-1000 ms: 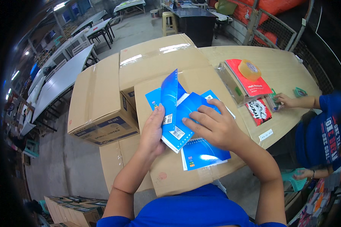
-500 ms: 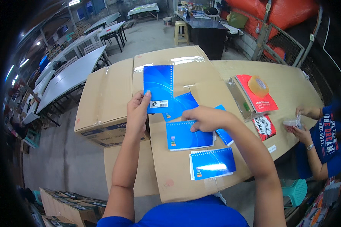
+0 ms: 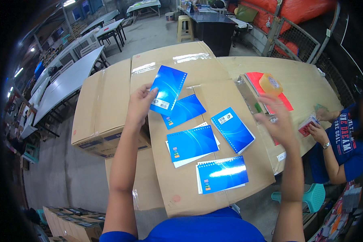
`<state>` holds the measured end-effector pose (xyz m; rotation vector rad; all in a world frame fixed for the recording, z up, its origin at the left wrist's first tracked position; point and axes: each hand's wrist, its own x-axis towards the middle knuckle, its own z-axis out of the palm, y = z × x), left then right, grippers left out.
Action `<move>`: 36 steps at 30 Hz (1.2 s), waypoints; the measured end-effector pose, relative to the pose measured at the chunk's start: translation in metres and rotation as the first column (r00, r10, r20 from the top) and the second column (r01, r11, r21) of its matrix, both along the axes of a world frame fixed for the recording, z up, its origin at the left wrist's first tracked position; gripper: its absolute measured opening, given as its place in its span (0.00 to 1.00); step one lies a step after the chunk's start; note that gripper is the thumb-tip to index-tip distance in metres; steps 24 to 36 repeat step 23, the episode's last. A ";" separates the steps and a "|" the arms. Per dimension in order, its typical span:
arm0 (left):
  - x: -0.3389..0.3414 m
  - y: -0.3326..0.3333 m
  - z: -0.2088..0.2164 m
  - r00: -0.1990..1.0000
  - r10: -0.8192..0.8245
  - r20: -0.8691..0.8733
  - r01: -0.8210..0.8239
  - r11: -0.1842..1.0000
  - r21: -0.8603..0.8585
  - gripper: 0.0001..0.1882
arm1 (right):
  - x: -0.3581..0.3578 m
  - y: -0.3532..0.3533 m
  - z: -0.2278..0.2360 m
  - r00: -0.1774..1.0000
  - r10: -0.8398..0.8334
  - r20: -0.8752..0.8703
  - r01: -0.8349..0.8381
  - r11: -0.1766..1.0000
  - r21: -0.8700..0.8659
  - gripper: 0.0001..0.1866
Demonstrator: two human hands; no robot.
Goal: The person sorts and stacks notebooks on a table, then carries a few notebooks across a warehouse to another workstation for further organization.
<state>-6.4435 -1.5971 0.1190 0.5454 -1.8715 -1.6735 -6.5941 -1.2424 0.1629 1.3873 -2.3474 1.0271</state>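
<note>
My left hand grips a blue punched notebook cover by its lower left, tilted above the cardboard box. Just beneath it, another blue cover lies on the box. My right hand is in the air at the box's right side, blurred, its fingers spread and nothing seen in it. Between my arms lie a blue cover with white sheets under it, a similar glossy cover nearer me, and a blue cover with a barcode label to the right.
A large cardboard box is my work surface, with another box at its left. On the wooden table are a red notebook and an amber tape roll. At right a co-worker holds a small packet.
My right hand has left the middle cover and moved right, its fingers now spread. The cover in my left hand has tilted clockwise. The whole view has shifted slightly.
</note>
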 end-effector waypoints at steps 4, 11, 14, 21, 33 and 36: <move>-0.005 -0.002 0.024 0.995 -0.008 0.097 0.019 0.993 -0.113 0.17 | -0.026 0.094 -0.017 0.944 -0.251 0.214 0.270 0.960 -0.069 0.17; -0.025 0.020 0.024 0.999 -0.042 -0.034 0.038 0.994 -0.103 0.15 | -0.053 0.215 -0.094 0.782 -0.502 0.369 0.520 0.852 0.057 0.16; -0.011 0.008 0.018 0.999 -0.034 -0.017 0.032 0.994 -0.101 0.15 | -0.062 0.234 -0.124 0.668 -0.666 0.333 0.634 0.743 0.213 0.19; 0.003 0.038 0.008 0.948 0.259 -0.186 -0.303 0.552 -0.777 0.08 | -0.074 0.257 -0.226 0.582 -0.795 0.170 0.665 0.586 0.462 0.20; 0.025 0.028 -0.005 0.959 0.239 -0.154 -0.261 0.528 -0.809 0.07 | -0.079 0.270 -0.260 0.609 -0.774 0.174 0.590 0.589 0.552 0.22; 0.025 0.028 -0.005 0.959 0.239 -0.154 -0.261 0.528 -0.809 0.07 | -0.079 0.270 -0.260 0.609 -0.774 0.174 0.590 0.589 0.552 0.22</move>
